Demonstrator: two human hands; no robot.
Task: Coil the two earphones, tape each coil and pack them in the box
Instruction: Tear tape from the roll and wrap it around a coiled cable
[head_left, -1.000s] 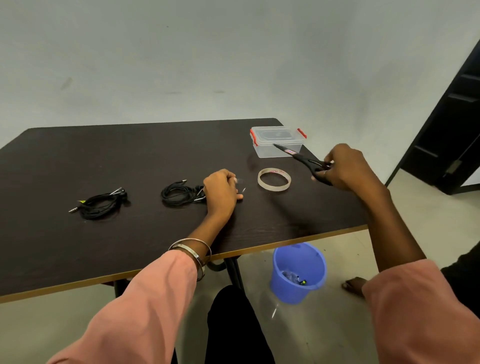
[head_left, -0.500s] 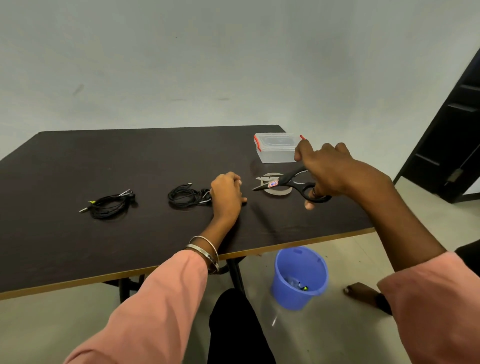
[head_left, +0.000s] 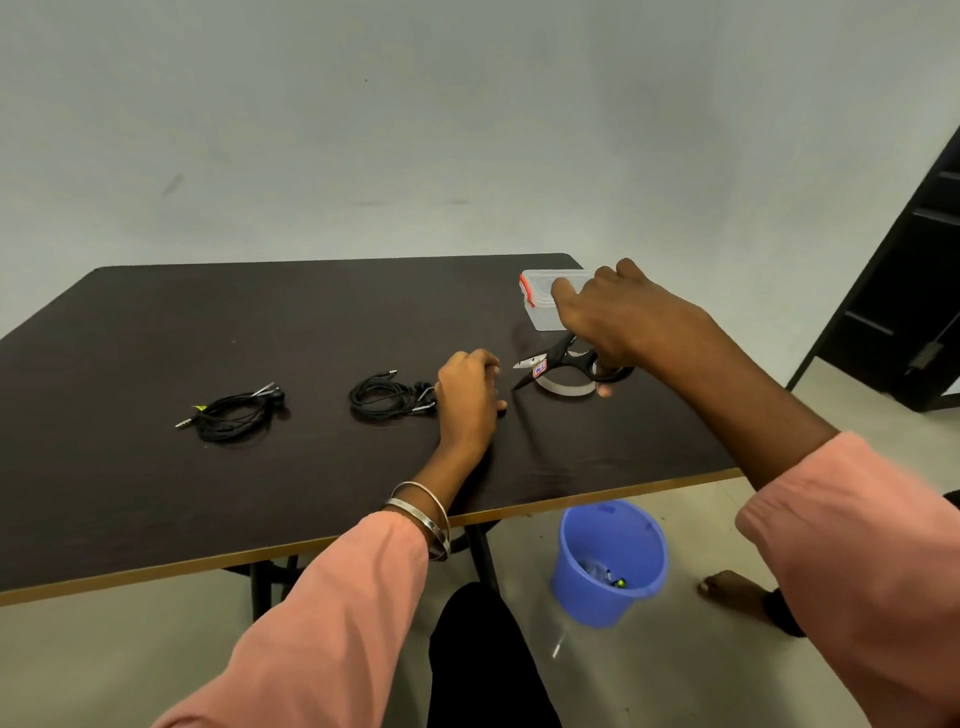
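Two black earphone coils lie on the dark table (head_left: 156, 493): one at the left (head_left: 234, 413), one in the middle (head_left: 387, 397). My left hand (head_left: 467, 397) rests beside the middle coil, fingers pinched on a clear tape strip that barely shows. My right hand (head_left: 618, 317) holds black scissors (head_left: 558, 364) with the blades open, tips pointing at my left hand. The scissors hover over the tape roll (head_left: 566, 388). The clear box (head_left: 540, 306) with red clips stands closed at the far right, partly hidden by my right hand.
A blue bucket (head_left: 608, 561) with scraps stands on the floor below the table's near edge. A bare foot (head_left: 727, 587) is to its right. A dark door (head_left: 909, 260) is at the far right.
My right hand has swung the scissors from the right side leftward and down over the tape roll, and the blades have opened. My left hand has stayed beside the middle coil.
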